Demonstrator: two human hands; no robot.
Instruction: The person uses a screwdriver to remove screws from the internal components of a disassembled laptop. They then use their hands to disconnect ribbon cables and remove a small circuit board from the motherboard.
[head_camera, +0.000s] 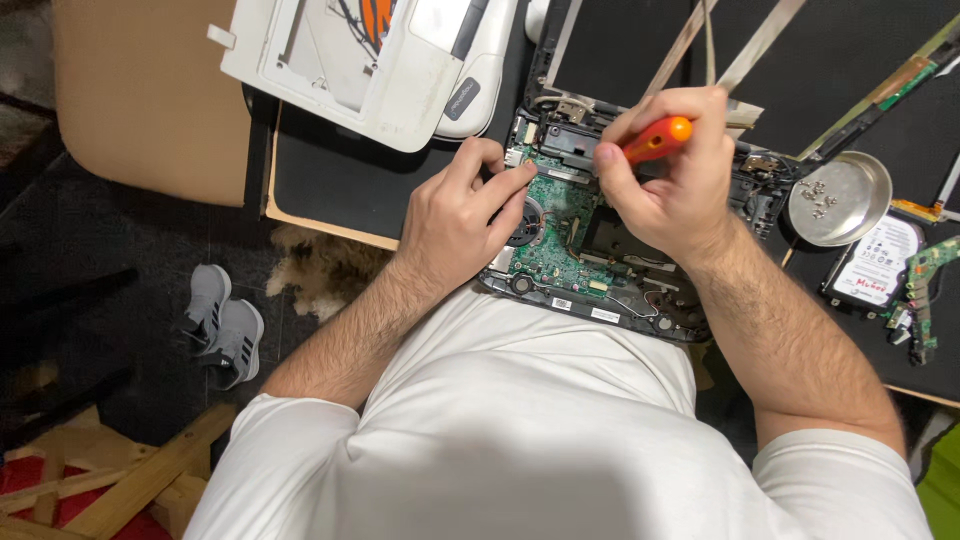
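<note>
right hand (672, 190) gripping screwdriver (655, 139), left hand (462, 212) on laptop base (560, 250)

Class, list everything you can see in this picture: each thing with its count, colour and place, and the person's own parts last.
Circuit board: one, green, in the opened laptop base at the table's near edge.
Fan: one, dark, on the board's left side.
Screwdriver: one, orange handle, over the board.
Dish: one, silver, right of the base, holding small screws.
Hard drive: one, silver, below the dish.
White cover: one, top centre.
Shoes: two, grey, on the floor at left.
Left hand: resting on the board's left edge.
Right hand: grip closed on the screwdriver.
</note>
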